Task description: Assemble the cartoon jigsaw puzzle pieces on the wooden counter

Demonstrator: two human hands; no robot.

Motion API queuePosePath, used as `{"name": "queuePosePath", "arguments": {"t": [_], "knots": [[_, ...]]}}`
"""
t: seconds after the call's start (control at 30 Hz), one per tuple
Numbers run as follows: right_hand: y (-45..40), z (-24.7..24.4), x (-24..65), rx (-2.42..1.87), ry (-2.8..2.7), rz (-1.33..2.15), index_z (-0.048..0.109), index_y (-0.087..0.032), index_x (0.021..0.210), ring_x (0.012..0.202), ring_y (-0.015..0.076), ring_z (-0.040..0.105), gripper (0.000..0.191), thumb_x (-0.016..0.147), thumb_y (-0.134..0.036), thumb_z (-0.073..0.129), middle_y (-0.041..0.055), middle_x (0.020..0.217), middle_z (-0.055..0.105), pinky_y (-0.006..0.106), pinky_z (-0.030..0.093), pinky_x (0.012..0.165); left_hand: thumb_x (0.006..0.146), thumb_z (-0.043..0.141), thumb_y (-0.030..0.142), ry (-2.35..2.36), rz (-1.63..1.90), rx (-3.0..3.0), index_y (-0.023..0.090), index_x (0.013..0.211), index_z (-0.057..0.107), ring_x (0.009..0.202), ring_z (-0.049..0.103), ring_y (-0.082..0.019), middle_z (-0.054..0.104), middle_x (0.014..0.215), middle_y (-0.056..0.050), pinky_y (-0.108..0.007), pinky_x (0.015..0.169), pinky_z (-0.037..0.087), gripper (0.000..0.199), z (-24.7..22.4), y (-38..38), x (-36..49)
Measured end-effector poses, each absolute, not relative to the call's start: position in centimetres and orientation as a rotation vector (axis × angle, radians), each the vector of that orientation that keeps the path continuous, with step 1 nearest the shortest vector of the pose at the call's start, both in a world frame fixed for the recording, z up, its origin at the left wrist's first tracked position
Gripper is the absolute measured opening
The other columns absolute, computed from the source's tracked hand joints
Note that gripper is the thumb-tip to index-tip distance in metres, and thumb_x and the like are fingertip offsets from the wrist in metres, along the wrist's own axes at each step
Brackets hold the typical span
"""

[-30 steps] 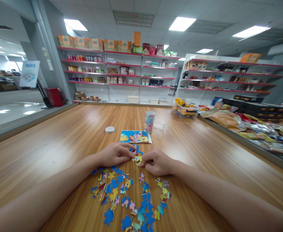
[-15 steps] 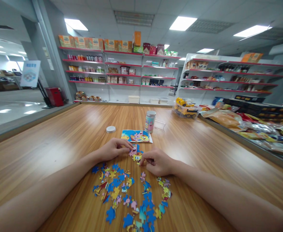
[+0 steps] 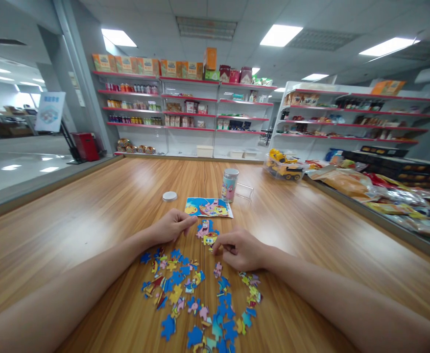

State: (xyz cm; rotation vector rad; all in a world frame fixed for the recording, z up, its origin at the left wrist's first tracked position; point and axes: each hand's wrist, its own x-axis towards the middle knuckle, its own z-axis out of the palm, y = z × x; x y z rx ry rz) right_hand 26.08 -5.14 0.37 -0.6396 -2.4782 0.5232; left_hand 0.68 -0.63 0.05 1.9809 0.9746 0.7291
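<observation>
A small joined patch of puzzle, pink, blue and yellow, lies between my hands. My left hand rests just left of it, fingers curled in and thumb pressed along them; anything inside is hidden. At the patch's lower right edge, my right hand touches the yellow part with a bent index finger, its other fingers folded under. Loose blue pieces and yellow pieces are spread nearer to me. Beyond the patch lies a printed picture card, with a decorated tin standing at its right end.
A round silver lid lies left of the card. Behind the tin's right side is a thin clear frame. A plastic box with a yellow toy truck stands farther right, beside packaged snacks. Stocked shelves line the back.
My left hand has drawn back from the patch, its fingers now curled in, uncovering the pink part. My right hand stays at the yellow part. The view has shifted slightly.
</observation>
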Motion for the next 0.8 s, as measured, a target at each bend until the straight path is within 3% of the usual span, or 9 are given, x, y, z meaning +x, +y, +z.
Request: {"name": "queuePosePath", "arguments": {"t": [0.6, 0.8], "knots": [[-5.23, 0.26, 25.82, -0.632, -2.432, 0.456, 0.073, -0.014, 0.079, 0.041, 0.0062, 0.042, 0.027, 0.068, -0.007, 0.05, -0.0039, 0.048, 0.052, 0.016, 0.032, 0.045, 0.091, 0.048, 0.061, 0.935, 0.678, 2.077, 0.017, 0.05, 0.039, 0.034, 0.035, -0.007, 0.037, 0.039, 0.005, -0.019, 0.035, 0.021, 0.061, -0.03, -0.95, 0.63], [-4.88, 0.17, 25.67, -0.88, -2.289, 0.327, 0.071, -0.015, 0.073, 0.048, 0.0079, 0.048, 0.021, 0.07, -0.007, 0.053, -0.0018, 0.053, 0.058, 0.018, 0.033, 0.05, 0.092, 0.047, 0.058, 0.901, 0.668, 2.148, 0.017, 0.051, 0.037, 0.038, 0.032, -0.007, 0.036, 0.042, 0.004, -0.019, 0.038, 0.021, 0.059, 0.0, -0.99, 0.77]]}}
